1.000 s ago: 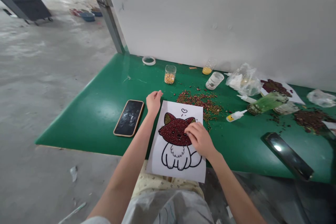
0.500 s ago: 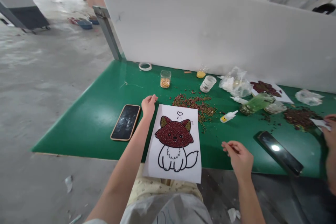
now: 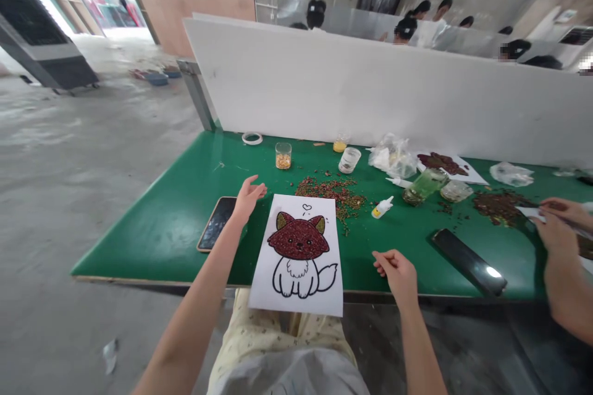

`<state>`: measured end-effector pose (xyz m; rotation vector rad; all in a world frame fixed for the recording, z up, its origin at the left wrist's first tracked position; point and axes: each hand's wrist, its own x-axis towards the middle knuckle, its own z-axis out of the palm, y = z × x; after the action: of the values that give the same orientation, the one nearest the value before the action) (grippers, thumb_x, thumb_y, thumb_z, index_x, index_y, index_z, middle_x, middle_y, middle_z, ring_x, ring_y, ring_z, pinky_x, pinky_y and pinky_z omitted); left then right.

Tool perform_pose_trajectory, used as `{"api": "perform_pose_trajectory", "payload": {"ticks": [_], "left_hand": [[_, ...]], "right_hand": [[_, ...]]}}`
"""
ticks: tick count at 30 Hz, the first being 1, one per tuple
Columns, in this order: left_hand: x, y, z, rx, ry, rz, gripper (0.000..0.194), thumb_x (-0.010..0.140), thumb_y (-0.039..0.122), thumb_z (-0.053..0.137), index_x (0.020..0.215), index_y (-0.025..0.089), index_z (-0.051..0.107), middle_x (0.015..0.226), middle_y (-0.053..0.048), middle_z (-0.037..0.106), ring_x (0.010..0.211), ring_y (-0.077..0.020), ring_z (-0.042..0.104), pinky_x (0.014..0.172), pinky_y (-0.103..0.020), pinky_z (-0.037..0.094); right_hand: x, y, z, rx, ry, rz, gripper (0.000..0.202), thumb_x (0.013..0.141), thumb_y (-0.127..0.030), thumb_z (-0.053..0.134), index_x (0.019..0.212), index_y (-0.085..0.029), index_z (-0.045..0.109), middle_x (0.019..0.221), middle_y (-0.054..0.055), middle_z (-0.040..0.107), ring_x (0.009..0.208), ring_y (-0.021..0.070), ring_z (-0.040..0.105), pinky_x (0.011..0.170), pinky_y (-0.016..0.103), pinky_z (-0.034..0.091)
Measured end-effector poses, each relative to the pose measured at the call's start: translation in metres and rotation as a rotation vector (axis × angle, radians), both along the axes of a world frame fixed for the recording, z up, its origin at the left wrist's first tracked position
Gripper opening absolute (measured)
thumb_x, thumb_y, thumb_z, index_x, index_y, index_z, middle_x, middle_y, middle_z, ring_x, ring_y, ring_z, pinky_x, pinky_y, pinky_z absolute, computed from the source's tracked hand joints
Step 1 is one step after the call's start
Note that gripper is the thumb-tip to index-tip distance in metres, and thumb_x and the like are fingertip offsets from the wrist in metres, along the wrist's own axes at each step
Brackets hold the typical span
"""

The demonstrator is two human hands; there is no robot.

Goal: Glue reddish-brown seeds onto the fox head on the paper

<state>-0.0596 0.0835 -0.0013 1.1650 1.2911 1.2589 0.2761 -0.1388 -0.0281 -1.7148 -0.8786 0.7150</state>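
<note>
A sheet of white paper (image 3: 269,284) lies before me, overhanging the table's front edge. It bears a line-drawn fox (image 3: 299,247); dark red grains cover its head, and greenish ones fill its inner ears, while body and tail are bare outline. My left hand (image 3: 250,197) hovers by the sheet's upper left corner, fingers apart and holding nothing. Its forearm partly covers a phone (image 3: 215,222). To the right of the sheet, my right hand (image 3: 397,271) is closed loosely with curled fingers; nothing shows in it. Closest to it is a small white glue bottle (image 3: 382,207) lying on its side.
Loose red and green grains (image 3: 331,194) lie beyond the sheet on the green table (image 3: 152,228). Behind them stand a cup of yellow kernels (image 3: 283,157) and a tilted clear cup (image 3: 349,160). A second phone (image 3: 467,259) lies at right, near a co-worker's hands (image 3: 556,222).
The camera view has tilted up. My left hand has opened its fingers from a pinch near the sheet's corner. My right hand stays right of the sheet, fingers still curled.
</note>
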Motion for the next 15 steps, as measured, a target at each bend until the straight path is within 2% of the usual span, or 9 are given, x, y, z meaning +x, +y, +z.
{"api": "perform_pose_trajectory", "payload": {"ticks": [4, 9, 12, 15], "left_hand": [[-0.019, -0.052, 0.005, 0.061, -0.03, 0.035, 0.046, 0.069, 0.042, 0.065, 0.107, 0.017, 0.055, 0.077, -0.003, 0.067, 0.069, -0.0144, 0.064, 0.067, -0.028, 0.051], [-0.02, -0.114, 0.004, 0.101, 0.008, 0.134, 0.036, 0.074, 0.04, 0.06, 0.102, 0.018, 0.057, 0.073, -0.002, 0.066, 0.06, -0.0124, 0.06, 0.056, -0.023, 0.047], [-0.009, -0.132, -0.001, 0.085, 0.062, 0.077, 0.033, 0.076, 0.038, 0.057, 0.103, 0.019, 0.057, 0.074, -0.002, 0.066, 0.062, -0.0128, 0.06, 0.056, -0.024, 0.047], [-0.002, -0.138, -0.011, 0.073, 0.14, 0.046, 0.03, 0.075, 0.035, 0.056, 0.1, 0.019, 0.058, 0.074, -0.002, 0.066, 0.064, -0.0143, 0.061, 0.059, -0.026, 0.049]], "right_hand": [[-0.005, 0.014, 0.003, 0.005, 0.023, 0.024, 0.039, 0.062, -0.048, 0.073, 0.054, -0.017, 0.052, 0.043, -0.001, 0.056, 0.037, 0.0087, 0.046, 0.035, 0.019, 0.037], [-0.028, 0.035, 0.007, 0.114, 0.188, 0.19, 0.037, 0.067, -0.05, 0.068, 0.072, -0.014, 0.066, 0.063, 0.008, 0.069, 0.051, 0.0153, 0.061, 0.049, 0.026, 0.051], [-0.043, 0.043, 0.005, 0.161, 0.3, 0.203, 0.039, 0.067, -0.05, 0.068, 0.081, -0.014, 0.068, 0.075, 0.011, 0.072, 0.062, 0.0196, 0.067, 0.056, 0.032, 0.055], [-0.053, 0.044, 0.0, 0.172, 0.275, 0.18, 0.033, 0.067, -0.046, 0.07, 0.075, -0.014, 0.066, 0.069, 0.009, 0.071, 0.057, 0.0169, 0.064, 0.052, 0.028, 0.052]]}}
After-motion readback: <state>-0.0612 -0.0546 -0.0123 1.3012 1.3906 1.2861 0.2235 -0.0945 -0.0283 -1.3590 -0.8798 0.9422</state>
